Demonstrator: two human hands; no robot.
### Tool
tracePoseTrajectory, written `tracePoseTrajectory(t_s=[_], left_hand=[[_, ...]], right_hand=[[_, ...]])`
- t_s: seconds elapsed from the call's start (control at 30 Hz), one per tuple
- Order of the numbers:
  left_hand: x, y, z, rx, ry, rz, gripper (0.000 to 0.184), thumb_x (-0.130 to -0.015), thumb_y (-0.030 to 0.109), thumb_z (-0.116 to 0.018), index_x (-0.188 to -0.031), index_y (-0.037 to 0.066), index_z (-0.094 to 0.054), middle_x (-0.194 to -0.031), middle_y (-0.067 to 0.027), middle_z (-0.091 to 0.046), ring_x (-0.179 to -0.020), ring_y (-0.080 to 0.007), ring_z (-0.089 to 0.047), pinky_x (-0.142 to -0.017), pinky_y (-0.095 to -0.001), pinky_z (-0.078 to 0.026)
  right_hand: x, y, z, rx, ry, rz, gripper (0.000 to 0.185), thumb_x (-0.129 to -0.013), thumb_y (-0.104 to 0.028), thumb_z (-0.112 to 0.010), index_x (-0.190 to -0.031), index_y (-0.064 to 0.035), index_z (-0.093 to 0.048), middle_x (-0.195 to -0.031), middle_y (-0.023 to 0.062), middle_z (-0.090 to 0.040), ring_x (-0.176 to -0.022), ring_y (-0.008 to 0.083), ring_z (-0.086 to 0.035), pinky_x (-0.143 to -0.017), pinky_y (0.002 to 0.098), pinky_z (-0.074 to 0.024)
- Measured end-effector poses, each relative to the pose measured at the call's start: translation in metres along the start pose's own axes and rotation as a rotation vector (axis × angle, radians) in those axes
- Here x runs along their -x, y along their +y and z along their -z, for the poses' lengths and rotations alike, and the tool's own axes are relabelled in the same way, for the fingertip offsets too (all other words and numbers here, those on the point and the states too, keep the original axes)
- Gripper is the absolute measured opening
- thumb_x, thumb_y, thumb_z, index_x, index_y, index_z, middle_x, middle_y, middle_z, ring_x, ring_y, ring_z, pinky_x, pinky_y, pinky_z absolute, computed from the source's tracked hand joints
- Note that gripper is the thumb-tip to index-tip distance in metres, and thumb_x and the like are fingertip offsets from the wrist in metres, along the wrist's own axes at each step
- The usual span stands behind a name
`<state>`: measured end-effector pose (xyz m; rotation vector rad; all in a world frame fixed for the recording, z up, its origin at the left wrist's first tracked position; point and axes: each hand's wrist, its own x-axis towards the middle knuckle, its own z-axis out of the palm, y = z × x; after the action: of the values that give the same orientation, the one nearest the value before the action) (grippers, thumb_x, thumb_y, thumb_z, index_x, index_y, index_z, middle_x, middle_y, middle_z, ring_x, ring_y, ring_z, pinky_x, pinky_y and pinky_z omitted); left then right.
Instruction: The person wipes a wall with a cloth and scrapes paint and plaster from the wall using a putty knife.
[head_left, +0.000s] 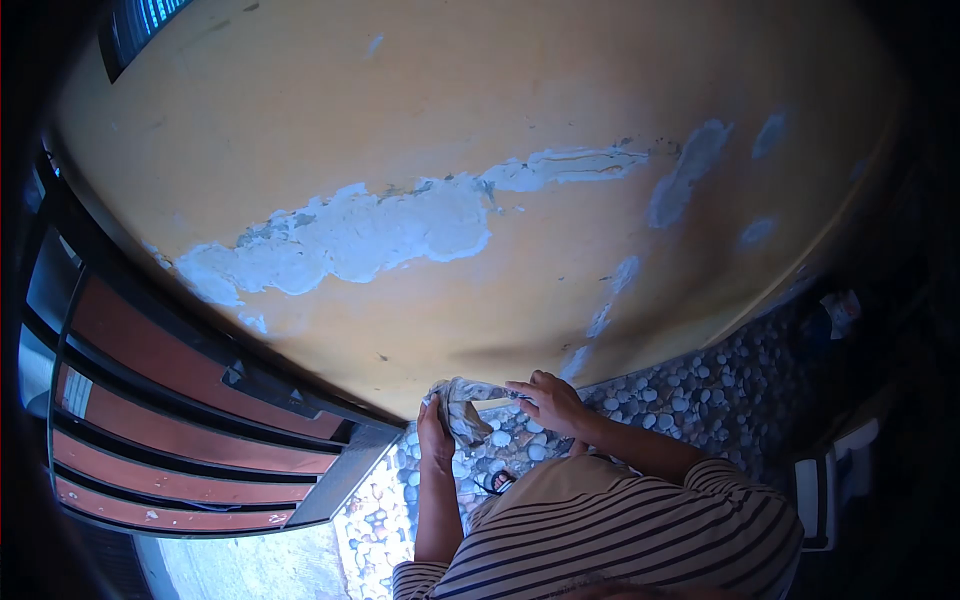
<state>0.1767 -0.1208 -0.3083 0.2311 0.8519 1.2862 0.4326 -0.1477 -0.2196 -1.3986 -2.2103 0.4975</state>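
Observation:
A crumpled greyish-white cloth (465,418), possibly a plastic bag, is bunched up in front of my body, low against the wall. My left hand (435,437) is closed on its left side, with the thumb up along the folds. On the other side, my right hand (548,402) pinches a thin end of the cloth, fingers pointing left. A narrow pale strip (490,404) shows between the hands; what it is I cannot make out. White filler (400,235) covers a long, rough patch of the yellow wall (560,80) ahead.
Smaller filler patches (690,172) mark the wall further right. To the left stands a dark metal gate with reddish panels (200,425). Pebbled floor (660,400) lies below, with a sandalled foot (500,481) on it. A white object (818,503) is at the right.

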Motion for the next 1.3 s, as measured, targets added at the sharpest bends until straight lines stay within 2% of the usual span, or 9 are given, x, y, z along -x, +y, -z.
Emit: tracePoseTrajectory(t_s=[0.03,0.23,0.33,0.37,0.5,0.6,0.67,0.9,1.3], left_hand=[[-0.005,-0.007,0.005,-0.08,0.053,-0.095,0.033,-0.104,0.023,-0.042,-0.125,0.003,-0.058,-0.116,-0.0113,-0.067,-0.108,-0.0281,-0.064,-0.095,-0.0424,-0.052],[-0.005,-0.013,0.01,0.151,0.02,0.092,0.04,-0.105,0.029,-0.032,-0.122,0.007,-0.06,-0.114,-0.0098,-0.067,-0.103,-0.0271,-0.065,-0.091,-0.0424,-0.053],[0.002,0.018,0.01,0.127,0.079,-0.122,0.044,-0.104,0.038,-0.031,-0.122,0.009,-0.06,-0.104,-0.0062,-0.066,-0.095,-0.0213,-0.064,-0.083,-0.0387,-0.053],[0.01,0.025,0.002,0.089,0.281,-0.15,0.041,-0.104,0.04,-0.035,-0.117,0.01,-0.061,-0.098,-0.005,-0.066,-0.091,-0.0207,-0.064,-0.08,-0.038,-0.054],[-0.01,0.019,0.066,0.01,0.335,-0.108,0.042,-0.102,0.043,-0.042,-0.122,0.009,-0.058,-0.113,-0.0082,-0.064,-0.104,-0.0263,-0.063,-0.093,-0.046,-0.051],[-0.006,0.005,0.077,0.026,0.328,-0.049,0.042,-0.102,0.043,-0.041,-0.119,0.009,-0.059,-0.112,-0.0078,-0.064,-0.101,-0.0268,-0.063,-0.091,-0.0467,-0.052],[-0.014,-0.014,0.091,-0.011,0.323,-0.041,0.042,-0.103,0.043,-0.04,-0.118,0.009,-0.059,-0.109,-0.0078,-0.065,-0.1,-0.0271,-0.063,-0.09,-0.0471,-0.053],[-0.015,-0.04,0.036,-0.046,0.338,0.049,0.035,-0.103,0.035,-0.043,-0.113,0.007,-0.06,-0.099,-0.0081,-0.066,-0.087,-0.0253,-0.066,-0.079,-0.0434,-0.056],[-0.017,-0.04,0.01,-0.155,0.327,0.082,0.028,-0.101,0.027,-0.05,-0.115,0.003,-0.057,-0.098,-0.0109,-0.065,-0.08,-0.0249,-0.067,-0.069,-0.0411,-0.058]], right_hand=[[0.001,0.002,0.003,-0.004,0.006,0.012,0.037,-0.089,-0.018,-0.067,-0.126,-0.0135,-0.065,-0.088,0.0125,-0.055,-0.082,0.0291,-0.059,-0.071,0.0421,-0.0496],[0.009,0.021,-0.007,0.035,0.039,0.01,0.037,-0.09,-0.02,-0.066,-0.127,-0.0124,-0.064,-0.086,0.0131,-0.056,-0.08,0.0294,-0.06,-0.071,0.0423,-0.0501],[0.009,0.028,0.022,-0.014,0.024,-0.197,0.037,-0.093,-0.022,-0.065,-0.127,-0.0088,-0.064,-0.091,0.0152,-0.062,-0.084,0.0303,-0.064,-0.074,0.042,-0.0521],[0.009,0.035,0.026,-0.018,0.018,-0.197,0.037,-0.093,-0.022,-0.065,-0.127,-0.0088,-0.064,-0.091,0.0152,-0.062,-0.084,0.0303,-0.064,-0.074,0.042,-0.0521],[0.0,0.028,0.071,-0.407,-0.001,-0.193,0.033,-0.097,-0.023,-0.061,-0.12,0.0003,-0.063,-0.1,0.0177,-0.069,-0.094,0.0286,-0.069,-0.081,0.039,-0.0537],[-0.002,0.012,0.107,-0.463,0.008,-0.191,0.029,-0.097,-0.019,-0.063,-0.118,0.001,-0.062,-0.091,0.0132,-0.068,-0.082,0.021,-0.069,-0.075,0.0345,-0.0543],[-0.004,0.005,0.127,-0.754,0.012,-0.158,0.027,-0.096,-0.012,-0.065,-0.119,0.0011,-0.06,-0.086,0.0077,-0.067,-0.074,0.0127,-0.066,-0.067,0.0286,-0.0534],[-0.002,0.003,0.177,-1.067,0.274,-0.086,0.02,-0.096,-0.004,-0.063,-0.115,0.0034,-0.058,-0.084,0.0065,-0.065,-0.065,0.0069,-0.059,-0.054,0.0227,-0.0483],[-0.037,0.009,0.231,-0.836,0.588,-0.11,0.017,-0.096,-0.007,-0.064,-0.111,0.0006,-0.061,-0.082,0.0052,-0.066,-0.057,0.0029,-0.05,-0.049,0.0193,-0.0415]])
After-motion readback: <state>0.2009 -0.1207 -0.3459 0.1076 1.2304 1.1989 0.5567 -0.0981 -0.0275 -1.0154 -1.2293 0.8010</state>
